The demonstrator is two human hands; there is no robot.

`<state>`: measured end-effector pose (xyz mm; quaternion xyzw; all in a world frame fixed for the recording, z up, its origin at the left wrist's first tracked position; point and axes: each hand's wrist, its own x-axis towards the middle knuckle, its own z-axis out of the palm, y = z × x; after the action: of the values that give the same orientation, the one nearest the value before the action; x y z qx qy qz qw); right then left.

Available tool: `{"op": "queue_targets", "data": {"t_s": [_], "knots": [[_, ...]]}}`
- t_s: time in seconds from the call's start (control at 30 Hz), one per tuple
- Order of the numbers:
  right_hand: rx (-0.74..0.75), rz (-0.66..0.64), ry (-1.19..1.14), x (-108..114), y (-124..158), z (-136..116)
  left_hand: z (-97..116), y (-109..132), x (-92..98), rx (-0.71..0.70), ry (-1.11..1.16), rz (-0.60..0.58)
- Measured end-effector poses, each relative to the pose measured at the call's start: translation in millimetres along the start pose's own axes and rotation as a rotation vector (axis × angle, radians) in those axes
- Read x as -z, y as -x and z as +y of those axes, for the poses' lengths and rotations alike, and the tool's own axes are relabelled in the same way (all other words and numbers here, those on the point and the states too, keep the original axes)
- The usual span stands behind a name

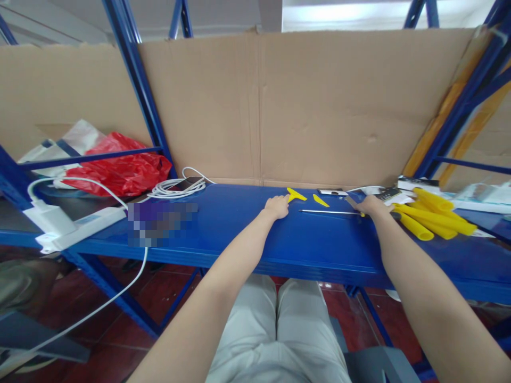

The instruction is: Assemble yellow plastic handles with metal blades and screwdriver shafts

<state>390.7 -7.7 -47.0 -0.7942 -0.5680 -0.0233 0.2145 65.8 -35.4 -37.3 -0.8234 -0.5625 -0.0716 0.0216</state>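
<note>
My left hand (pixel 277 207) is closed at the stem of a yellow T-shaped plastic piece (pixel 296 195), which lies on the blue shelf top (pixel 235 218). Just right of that piece is a small flat yellow wedge (pixel 320 200). A thin metal rod (pixel 329 211) stretches across the shelf toward my right hand (pixel 372 205). My right hand is closed, with a narrow greyish flat thing (pixel 351 202) showing at its fingertips and a bit of yellow below. What exactly it grips is partly hidden.
Yellow tubes (pixel 435 215) lie right of my right hand. Behind are a small white-and-dark item (pixel 332 192) and packets (pixel 417 183). At left are a coiled white cable (pixel 171 190), a power strip (pixel 85 226) and a red bag (pixel 120 165). Cardboard (pixel 319 106) walls the back.
</note>
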Motion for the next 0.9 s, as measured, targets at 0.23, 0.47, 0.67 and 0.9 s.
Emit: {"op": "queue_targets", "data": {"t_s": [0.23, 0.47, 0.67, 0.9], "knots": [[-0.222, -0.066, 0.076, 13, 21, -23, -7, -2, -1.7, -0.017, 0.036, 0.004], [-0.108, 0.215, 0.046, 25, 31, -41, -3, 5, 2.1, 0.014, 0.016, 0.026], [0.096, 0.250, -0.152, 40, 33, -95, -2, 9, 4.8, 0.052, -0.001, 0.068], [0.336, 0.048, -0.679, 8, 35, -138, 0, 8, 4.5, 0.052, 0.019, 0.114]]}}
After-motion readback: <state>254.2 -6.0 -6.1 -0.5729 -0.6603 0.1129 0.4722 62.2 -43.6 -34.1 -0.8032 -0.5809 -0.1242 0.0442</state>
